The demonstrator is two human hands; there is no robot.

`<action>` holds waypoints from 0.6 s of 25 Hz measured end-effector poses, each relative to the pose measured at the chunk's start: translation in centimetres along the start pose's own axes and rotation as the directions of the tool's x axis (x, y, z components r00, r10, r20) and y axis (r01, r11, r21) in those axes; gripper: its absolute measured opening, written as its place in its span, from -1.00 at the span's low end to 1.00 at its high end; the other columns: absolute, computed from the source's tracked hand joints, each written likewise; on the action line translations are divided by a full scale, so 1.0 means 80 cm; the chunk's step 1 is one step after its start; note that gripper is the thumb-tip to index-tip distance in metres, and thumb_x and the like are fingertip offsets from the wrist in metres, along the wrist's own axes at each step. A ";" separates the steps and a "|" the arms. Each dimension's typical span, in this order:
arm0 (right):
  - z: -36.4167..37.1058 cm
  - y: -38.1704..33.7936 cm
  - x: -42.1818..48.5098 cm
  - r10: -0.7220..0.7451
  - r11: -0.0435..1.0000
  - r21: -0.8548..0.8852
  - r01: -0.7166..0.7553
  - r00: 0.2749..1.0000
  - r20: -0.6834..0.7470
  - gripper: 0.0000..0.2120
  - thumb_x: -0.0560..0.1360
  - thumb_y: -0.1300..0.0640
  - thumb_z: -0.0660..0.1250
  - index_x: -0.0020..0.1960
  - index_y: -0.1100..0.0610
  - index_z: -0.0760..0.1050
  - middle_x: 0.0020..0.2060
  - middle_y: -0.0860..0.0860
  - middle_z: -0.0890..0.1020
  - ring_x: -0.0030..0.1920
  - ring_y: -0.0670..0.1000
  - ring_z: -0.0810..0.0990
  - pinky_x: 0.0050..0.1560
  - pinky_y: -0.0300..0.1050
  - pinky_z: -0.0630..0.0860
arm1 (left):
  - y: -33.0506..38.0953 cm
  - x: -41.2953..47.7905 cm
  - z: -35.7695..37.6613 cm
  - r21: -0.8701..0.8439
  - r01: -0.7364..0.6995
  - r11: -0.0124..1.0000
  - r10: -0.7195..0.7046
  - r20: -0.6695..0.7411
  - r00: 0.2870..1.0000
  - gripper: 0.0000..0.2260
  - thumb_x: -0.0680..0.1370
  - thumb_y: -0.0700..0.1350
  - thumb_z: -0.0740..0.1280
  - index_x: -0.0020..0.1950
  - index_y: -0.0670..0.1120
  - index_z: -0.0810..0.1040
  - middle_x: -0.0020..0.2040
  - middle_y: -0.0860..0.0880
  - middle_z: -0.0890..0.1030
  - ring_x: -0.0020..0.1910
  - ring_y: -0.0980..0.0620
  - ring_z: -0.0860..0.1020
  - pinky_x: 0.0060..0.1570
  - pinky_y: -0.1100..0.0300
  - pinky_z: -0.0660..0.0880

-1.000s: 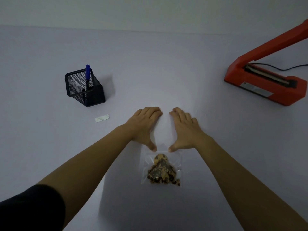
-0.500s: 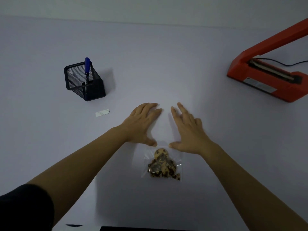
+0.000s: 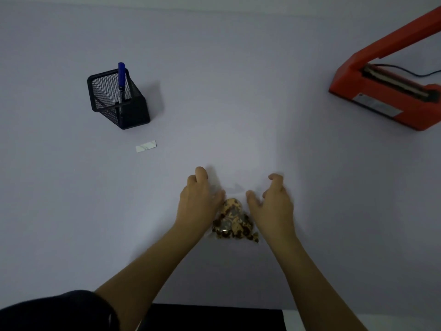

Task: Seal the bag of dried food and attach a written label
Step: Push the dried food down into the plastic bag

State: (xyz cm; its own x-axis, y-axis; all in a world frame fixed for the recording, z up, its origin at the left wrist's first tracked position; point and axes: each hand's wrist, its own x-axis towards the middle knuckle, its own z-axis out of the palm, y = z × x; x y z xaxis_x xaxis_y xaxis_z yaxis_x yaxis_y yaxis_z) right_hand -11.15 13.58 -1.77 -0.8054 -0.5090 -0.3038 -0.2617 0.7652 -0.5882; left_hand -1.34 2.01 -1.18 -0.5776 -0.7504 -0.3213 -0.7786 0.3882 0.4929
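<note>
We see a clear bag (image 3: pixel 235 220) of brown dried food lying flat on the pale tabletop (image 3: pixel 238 91), near its front edge, between both hands. The left hand (image 3: pixel 199 201) lies against the bag's left side, the right hand (image 3: pixel 273 203) against its right; both sets of fingers are curled, thumbs pointing inward over the bag's top, but we cannot tell whether either actually grips the plastic. A small white label (image 3: pixel 146 146) lies well to the left, just before a black mesh holder (image 3: pixel 118 97) with a blue pen (image 3: pixel 121 78). An orange heat sealer (image 3: pixel 381 91) sits far right, arm raised.
</note>
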 end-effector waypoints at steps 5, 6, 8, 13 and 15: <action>0.013 -0.001 -0.014 -0.047 0.997 0.052 0.050 0.998 -0.051 -0.54 0.55 0.11 0.23 0.38 0.22 0.20 -0.02 0.15 0.51 -0.12 0.02 0.48 -0.17 -0.21 0.35 | 0.009 -0.013 0.005 -0.090 0.129 0.988 -0.132 -0.036 0.991 -0.67 0.51 -0.05 0.34 0.13 -0.17 0.30 0.03 -0.13 0.47 -0.08 -0.14 0.50 -0.21 0.16 0.29; 0.014 0.001 -0.015 -0.045 0.995 0.085 0.049 0.998 -0.052 -0.53 0.55 0.11 0.23 0.39 0.20 0.18 -0.11 0.12 0.52 -0.16 0.00 0.48 -0.20 -0.20 0.35 | 0.009 -0.014 0.006 -0.105 0.150 0.983 -0.154 -0.035 0.987 -0.66 0.51 -0.05 0.35 0.15 -0.17 0.31 0.05 -0.13 0.47 -0.06 -0.14 0.49 -0.20 0.17 0.28; 0.018 0.002 -0.017 -0.040 0.991 0.126 0.046 0.998 -0.050 -0.52 0.56 0.11 0.22 0.41 0.17 0.16 -0.29 0.04 0.50 -0.28 -0.01 0.48 -0.27 -0.19 0.36 | 0.008 -0.014 0.007 -0.129 0.181 0.975 -0.186 -0.033 0.982 -0.65 0.51 -0.05 0.35 0.17 -0.18 0.33 0.04 -0.13 0.48 -0.05 -0.13 0.49 -0.18 0.16 0.29; 0.024 -0.002 -0.022 -0.110 0.989 0.085 0.117 0.991 -0.083 -0.59 0.57 0.13 0.20 0.38 0.19 0.23 -0.30 0.03 0.53 -0.32 0.04 0.53 -0.31 -0.05 0.49 | 0.003 -0.017 0.017 -0.129 0.184 0.974 -0.190 -0.039 0.981 -0.79 0.55 -0.04 0.28 0.10 -0.14 0.43 -0.10 -0.08 0.60 -0.10 -0.09 0.55 -0.20 0.15 0.36; 0.023 -0.002 -0.022 -0.104 0.988 0.110 0.110 0.993 -0.058 -0.58 0.57 0.13 0.20 0.39 0.18 0.24 -0.28 0.00 0.53 -0.31 0.01 0.53 -0.28 -0.13 0.51 | 0.004 -0.022 0.020 -0.069 0.131 0.989 -0.136 -0.080 0.987 -0.85 0.57 -0.05 0.25 -0.03 -0.13 0.46 -0.12 -0.06 0.57 -0.13 -0.08 0.53 -0.24 0.15 0.35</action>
State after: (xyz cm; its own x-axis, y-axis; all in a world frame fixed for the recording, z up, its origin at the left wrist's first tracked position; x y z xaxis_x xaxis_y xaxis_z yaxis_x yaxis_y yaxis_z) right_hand -8.72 13.59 -2.53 -0.8031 -0.5623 -0.1973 -0.2887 0.6568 -0.6966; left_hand -0.93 4.33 -1.74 -0.4447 -0.8366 -0.3198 -0.8287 0.2488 0.5014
